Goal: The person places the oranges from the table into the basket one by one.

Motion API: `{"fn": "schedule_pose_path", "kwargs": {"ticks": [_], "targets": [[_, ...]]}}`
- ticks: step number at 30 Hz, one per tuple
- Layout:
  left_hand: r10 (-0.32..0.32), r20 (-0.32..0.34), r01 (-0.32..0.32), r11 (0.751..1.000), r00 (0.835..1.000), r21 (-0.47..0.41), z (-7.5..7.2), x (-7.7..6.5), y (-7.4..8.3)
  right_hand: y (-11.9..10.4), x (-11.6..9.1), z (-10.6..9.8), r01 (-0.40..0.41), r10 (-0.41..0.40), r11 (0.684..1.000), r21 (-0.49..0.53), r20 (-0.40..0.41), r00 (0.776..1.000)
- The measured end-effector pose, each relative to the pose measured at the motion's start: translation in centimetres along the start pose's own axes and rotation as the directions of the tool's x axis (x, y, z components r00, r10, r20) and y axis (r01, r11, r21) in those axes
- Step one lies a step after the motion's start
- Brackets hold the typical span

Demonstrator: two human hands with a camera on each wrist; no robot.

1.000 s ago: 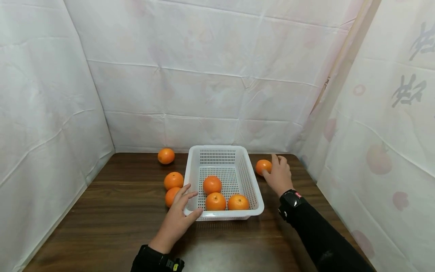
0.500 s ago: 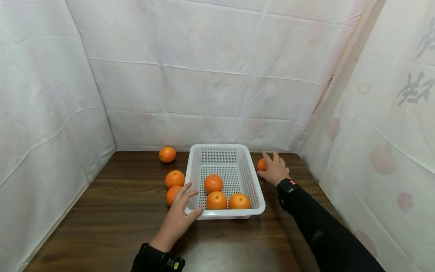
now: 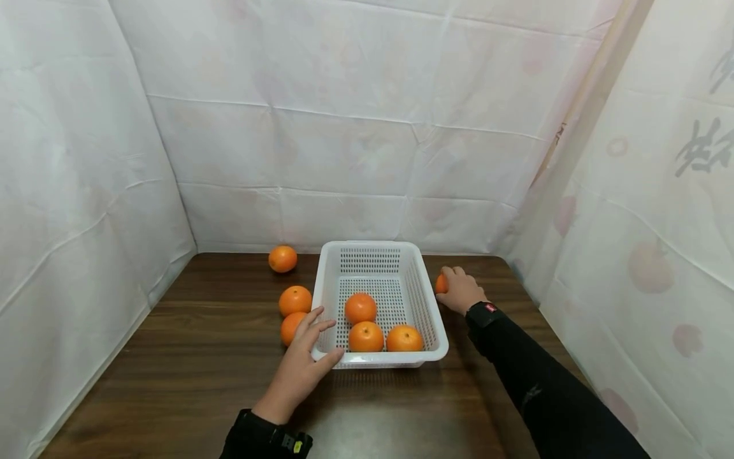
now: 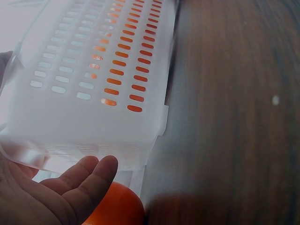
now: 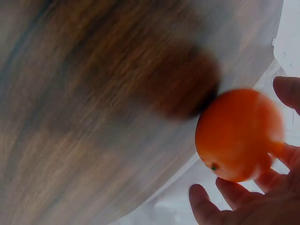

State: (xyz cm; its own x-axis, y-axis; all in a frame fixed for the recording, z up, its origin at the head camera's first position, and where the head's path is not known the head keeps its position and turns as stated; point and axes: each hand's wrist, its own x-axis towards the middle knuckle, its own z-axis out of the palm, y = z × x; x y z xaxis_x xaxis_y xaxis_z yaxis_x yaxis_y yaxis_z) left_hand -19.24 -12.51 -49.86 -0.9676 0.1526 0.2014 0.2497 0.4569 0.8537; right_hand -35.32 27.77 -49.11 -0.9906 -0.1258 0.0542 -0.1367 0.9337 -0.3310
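A white perforated plastic basket [image 3: 378,358] stands on the table with three oranges inside: one orange [image 3: 360,308] behind two at the near end. My left hand [image 3: 301,363] rests at its near left corner, fingers spread and fairly straight, thumb by the near rim. Beyond the basket's right side, my right hand [image 3: 461,292] curls its fingers round another orange [image 3: 441,284], mostly hidden by the hand in the head view. In the right wrist view that orange [image 5: 236,133] lies against the fingers, with the thumb close to it.
Left of the basket, two oranges sit close together, the rear orange [image 3: 295,300] and the front orange [image 3: 291,327] by my left fingers. Another orange [image 3: 283,259] lies near the back edge. White cloth [image 3: 344,159] hangs behind the wooden table [image 3: 212,357] and on both sides.
My right hand has moved left to the orange at the right, spread its fingers over it and then curled them round it. The left hand stays at the basket corner.
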Motion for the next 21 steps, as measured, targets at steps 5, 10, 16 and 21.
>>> {"fn": "schedule_pose_path", "kwargs": {"ticks": [5,10,16,21], "targets": [[0.010,-0.009,-0.010,1.000,1.000,-0.009,-0.1,0.0,0.2,-0.1,-0.3,0.2,-0.008,0.007,0.999,0.031,0.042,0.999],[0.033,-0.018,-0.033,0.999,0.999,-0.005,-0.1,-0.1,0.0,-0.2,-0.4,0.3,-0.005,0.002,0.999,0.044,0.081,0.997],[0.022,-0.011,-0.022,1.000,1.000,-0.007,-0.1,-0.2,-0.1,-0.8,-0.8,0.3,-0.043,0.039,0.999,0.031,0.136,0.990],[0.033,-0.009,-0.033,0.999,0.999,0.001,0.0,-0.2,-0.1,-2.3,-1.6,0.1,-0.091,0.086,0.996,0.023,0.180,0.980]]}}
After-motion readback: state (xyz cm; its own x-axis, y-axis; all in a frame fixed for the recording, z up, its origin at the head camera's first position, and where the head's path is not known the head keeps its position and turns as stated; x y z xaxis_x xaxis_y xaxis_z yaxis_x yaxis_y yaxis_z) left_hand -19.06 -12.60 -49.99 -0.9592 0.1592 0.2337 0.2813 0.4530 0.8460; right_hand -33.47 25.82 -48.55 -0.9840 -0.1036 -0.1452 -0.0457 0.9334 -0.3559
